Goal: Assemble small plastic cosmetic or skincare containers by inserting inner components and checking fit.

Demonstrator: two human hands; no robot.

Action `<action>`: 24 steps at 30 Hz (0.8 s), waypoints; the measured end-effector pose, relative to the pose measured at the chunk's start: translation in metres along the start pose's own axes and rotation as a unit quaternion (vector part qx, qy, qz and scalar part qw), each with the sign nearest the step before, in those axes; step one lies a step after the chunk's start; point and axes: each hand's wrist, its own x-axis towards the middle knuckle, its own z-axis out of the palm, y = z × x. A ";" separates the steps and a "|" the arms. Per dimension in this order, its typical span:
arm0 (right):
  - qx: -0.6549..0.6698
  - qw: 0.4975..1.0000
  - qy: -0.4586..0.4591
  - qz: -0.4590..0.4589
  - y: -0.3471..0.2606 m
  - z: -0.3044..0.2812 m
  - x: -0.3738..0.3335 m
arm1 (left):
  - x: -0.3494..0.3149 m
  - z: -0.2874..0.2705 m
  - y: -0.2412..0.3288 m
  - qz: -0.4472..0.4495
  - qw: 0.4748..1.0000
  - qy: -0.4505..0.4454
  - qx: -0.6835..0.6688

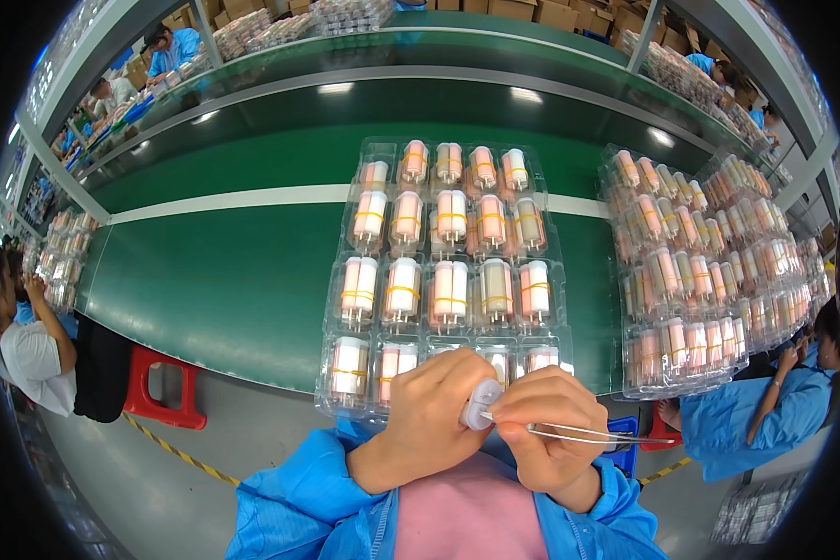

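Clamped left hand [429, 415] around a pale, round-ended piece [479, 405], held at the near edge of a clear tray [555, 245]. Gripped metal tweezers [607, 436] in right hand [553, 411], fingertips at the piece's exposed end, both hands close together. Logged pink, white and beige cylinders [403, 273] in the compartments, wrapped with yellow bands [451, 301]; found any writing on these too small to read. Noted more loaded trays [686, 383] to the right, beside the green table [215, 280] surface.
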 end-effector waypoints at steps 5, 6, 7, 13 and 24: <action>0.006 1.000 -0.006 0.003 -0.003 -0.001 0.001 | 0.000 -0.001 0.001 0.007 1.000 -0.006 0.009; 0.005 1.000 -0.004 0.004 -0.002 -0.001 0.001 | 0.000 -0.002 0.001 0.009 1.000 -0.008 0.015; 0.007 1.000 -0.005 0.005 -0.002 -0.001 0.001 | 0.000 -0.002 0.001 0.011 1.000 -0.011 0.021; -0.009 0.999 -0.024 0.035 -0.005 -0.004 0.005 | 0.000 -0.001 0.000 0.045 0.988 -0.002 0.147; 0.103 0.992 0.028 0.069 0.003 -0.002 -0.007 | -0.002 0.000 -0.001 -0.030 0.997 -0.010 -0.063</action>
